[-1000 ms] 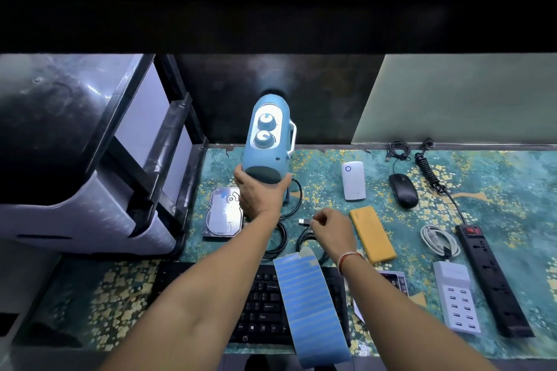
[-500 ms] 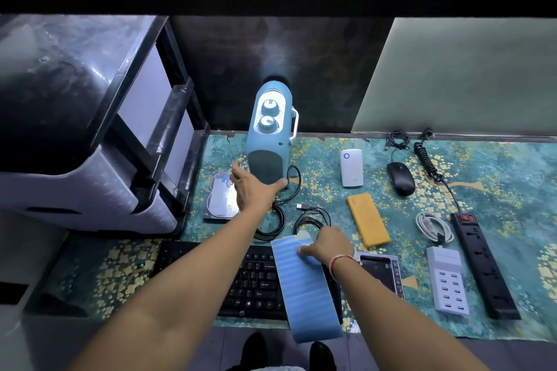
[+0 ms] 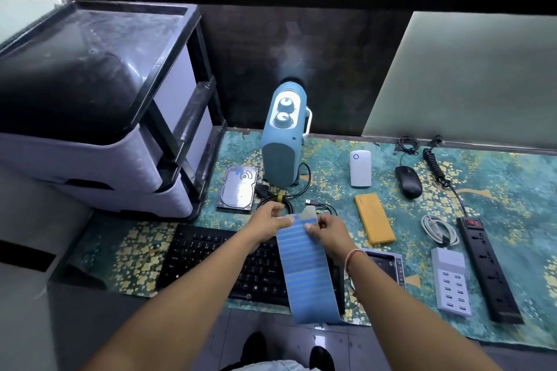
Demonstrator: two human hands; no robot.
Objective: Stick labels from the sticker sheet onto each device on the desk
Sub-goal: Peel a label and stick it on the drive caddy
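You are at the peeling step: your left hand [image 3: 272,217] pinches the top left corner of the long blue striped sticker sheet [image 3: 306,274], and your right hand [image 3: 327,230] pinches its top edge at a label, though whether one has lifted is hard to tell. The sheet hangs over the black keyboard [image 3: 217,262] at the near edge of the teal flowered desk mat [image 3: 497,178]. Next, free one label cleanly and pick a device. Devices count nine: one keyboard, one silver hard drive [image 3: 238,187], one blue two-knob speaker [image 3: 283,138], one white plug-in box [image 3: 360,169], one black mouse [image 3: 408,181], one yellow power bank [image 3: 374,222], one black power strip [image 3: 488,268], one white multi-port charger [image 3: 451,280], one partly hidden dark tray-like unit [image 3: 384,265].
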